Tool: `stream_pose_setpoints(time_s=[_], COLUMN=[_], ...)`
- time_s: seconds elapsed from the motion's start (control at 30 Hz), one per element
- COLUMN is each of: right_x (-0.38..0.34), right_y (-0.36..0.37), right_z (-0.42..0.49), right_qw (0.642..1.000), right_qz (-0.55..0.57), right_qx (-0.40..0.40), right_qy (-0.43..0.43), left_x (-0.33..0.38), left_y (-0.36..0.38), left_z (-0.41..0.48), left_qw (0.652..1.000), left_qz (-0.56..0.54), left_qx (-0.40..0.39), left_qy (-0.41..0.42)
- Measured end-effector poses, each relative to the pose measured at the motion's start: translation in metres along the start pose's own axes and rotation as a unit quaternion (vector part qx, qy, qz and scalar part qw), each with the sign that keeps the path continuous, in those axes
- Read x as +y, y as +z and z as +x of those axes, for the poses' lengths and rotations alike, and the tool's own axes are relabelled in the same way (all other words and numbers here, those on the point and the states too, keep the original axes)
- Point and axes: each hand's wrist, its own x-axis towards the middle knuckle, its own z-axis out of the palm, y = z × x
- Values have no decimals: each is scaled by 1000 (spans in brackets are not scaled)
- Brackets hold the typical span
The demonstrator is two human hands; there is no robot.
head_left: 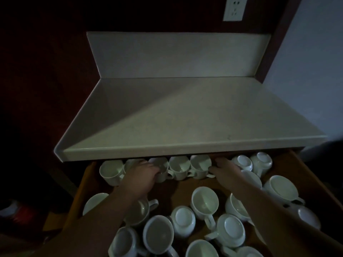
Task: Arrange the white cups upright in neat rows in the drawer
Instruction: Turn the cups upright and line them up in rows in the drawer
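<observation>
An open wooden drawer [185, 185] holds many white cups. Along its back, under the counter edge, stands a row of upright cups [179, 168], running from the left one [111, 172] to one near the middle [201, 166]. My left hand [143, 175] grips a cup [162, 168] in that row. My right hand [225, 169] reaches to the row's right end, its thumb by a cup handle; what lies beneath it is hidden. Several cups lie upside down [243, 162] [183, 219] or tilted [204, 203] in the front and right of the drawer.
A white countertop [185, 117] overhangs the back of the drawer and hides the tops of the rear cups. A wall outlet [234, 8] sits above the backsplash. The drawer's right wall [304, 164] lies close to the overturned cups. It is dim.
</observation>
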Motion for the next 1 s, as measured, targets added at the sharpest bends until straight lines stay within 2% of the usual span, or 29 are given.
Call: stream_pose_setpoints(time_s=[0.1,0.27,0.3,0.33,0.4,0.6,0.73,0.87,1.0], right_x=[0,16,22,30,43,96,128,147,164], right_y=[-11,-41,-48,-58,-77,-111,-122,-124,-117], right_z=[-11,-22,-22,-21,-21,-10,10,28,50], right_qw=[1000,995,994,987,977,991,992,981,977], right_qz=[-7,-91,-104,-157,-210,-92,-121,-185,-199], right_qx=[8,38,9,13,24,101,44,-21,-49], right_qy=[0,-28,-16,-43,-23,12,-10,-46,-65], left_x=[10,68,81,94,122,200,243,266,271], left_y=[-2,-13,-13,-12,-9,4,30,59,83], left_z=[4,20,24,29,39,65,85,97,111], left_qw=[999,994,992,989,981,967,976,982,981], left_qz=[-35,-105,-127,-148,-186,-231,-171,-109,-110], left_qx=[20,5,-1,-12,-41,-106,-134,-147,-143], left_qy=[6,26,28,26,26,20,13,-43,-70])
